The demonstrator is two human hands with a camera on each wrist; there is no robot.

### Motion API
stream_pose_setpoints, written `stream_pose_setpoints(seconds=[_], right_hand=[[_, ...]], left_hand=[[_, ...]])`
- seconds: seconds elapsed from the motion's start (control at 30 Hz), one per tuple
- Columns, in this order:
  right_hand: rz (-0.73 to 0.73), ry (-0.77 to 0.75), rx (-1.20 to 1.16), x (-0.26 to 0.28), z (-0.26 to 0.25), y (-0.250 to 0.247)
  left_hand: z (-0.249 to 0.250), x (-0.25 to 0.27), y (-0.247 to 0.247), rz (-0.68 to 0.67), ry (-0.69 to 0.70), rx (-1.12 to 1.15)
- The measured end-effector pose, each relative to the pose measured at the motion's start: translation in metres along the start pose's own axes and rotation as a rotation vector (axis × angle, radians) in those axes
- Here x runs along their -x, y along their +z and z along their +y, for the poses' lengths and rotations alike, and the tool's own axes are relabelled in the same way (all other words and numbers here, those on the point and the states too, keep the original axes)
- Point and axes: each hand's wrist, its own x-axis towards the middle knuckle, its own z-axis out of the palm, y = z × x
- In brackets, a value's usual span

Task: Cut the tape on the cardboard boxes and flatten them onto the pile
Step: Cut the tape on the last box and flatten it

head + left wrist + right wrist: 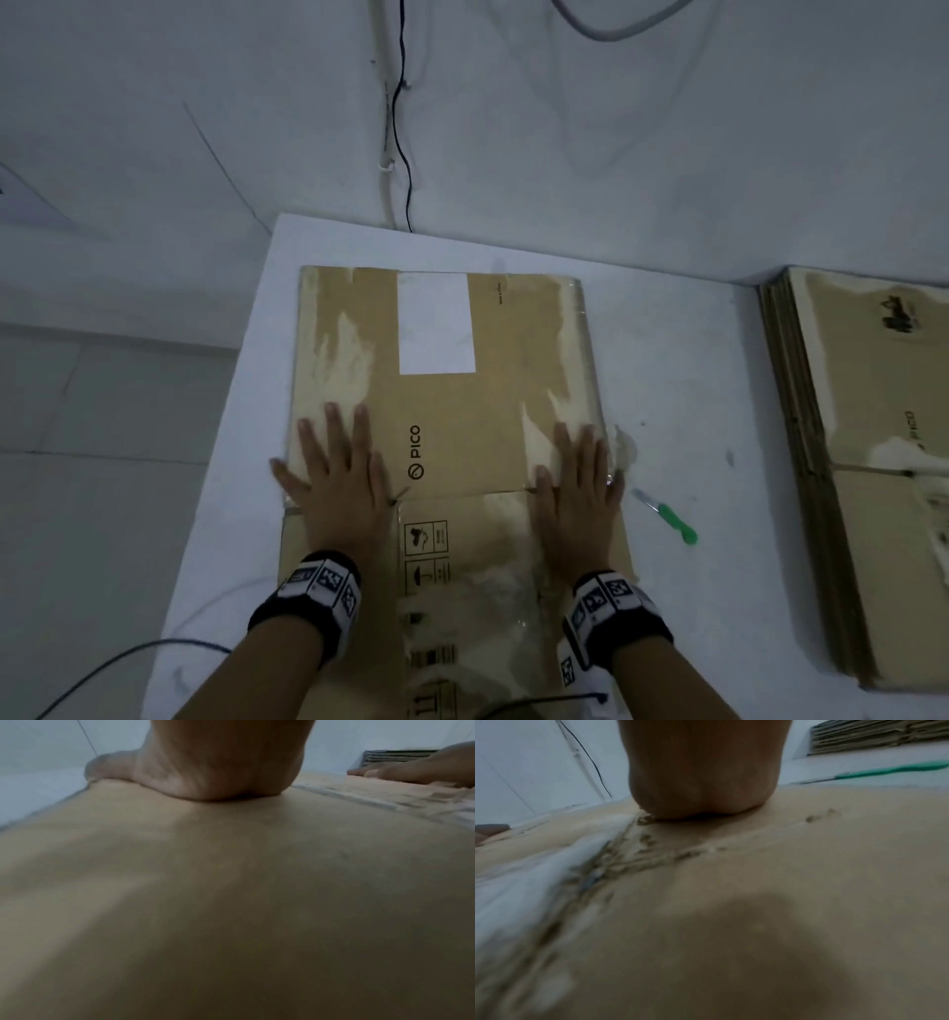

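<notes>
Nearest the body, the lower flaps of a flattened cardboard box lie spread on the white table, with peeled tape remnants and torn paper showing along their seams. Both palms press down on this box at the fold between flaps and main panel: the left hand sits by the left edge, its fingers straight and spread apart, thumb reaching the box's side; the right hand sits by the right edge, fingers likewise straight and slightly apart. Neither hand grips anything; the wrist views show only the heels of the palms flat on cardboard.

Just right of the right hand, a green-handled knife lies on the table, touched by nobody. That suggests the cutting on this box is finished and the flattening is nearly so, since the panel looks level from near edge to far edge.

Farther right, well apart from the box, the pile of flattened boxes stands several layers deep. What seems left for this box is carrying it over and laying it on that pile. No unopened boxes appear in view, so how many remain cannot be judged.
</notes>
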Motion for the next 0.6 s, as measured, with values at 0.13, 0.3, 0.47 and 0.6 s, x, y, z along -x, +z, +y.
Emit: stream_pose_setpoints(seconds=[0.13, 0.3, 0.47, 0.6], right_hand=[[-0.044, -0.023, -0.06, 0.001, 0.008, 0.0], [0.068, 0.268, -0.504, 0.003, 0.006, -0.024], [0.011, 0.394, -0.471, 0.001, 0.015, -0.04], [-0.044, 0.424, -0.654, 0.002, 0.024, -0.051]], left_hand=[[-0.005, 0.002, 0.0, -0.006, -0.016, 0.072], [0.005, 0.008, -0.023, 0.066, -0.45, 0.309], [0.001, 0.0, -0.059, -0.038, -0.65, 0.461], [-0.029, -0.005, -0.063, -0.204, -0.501, 0.564]])
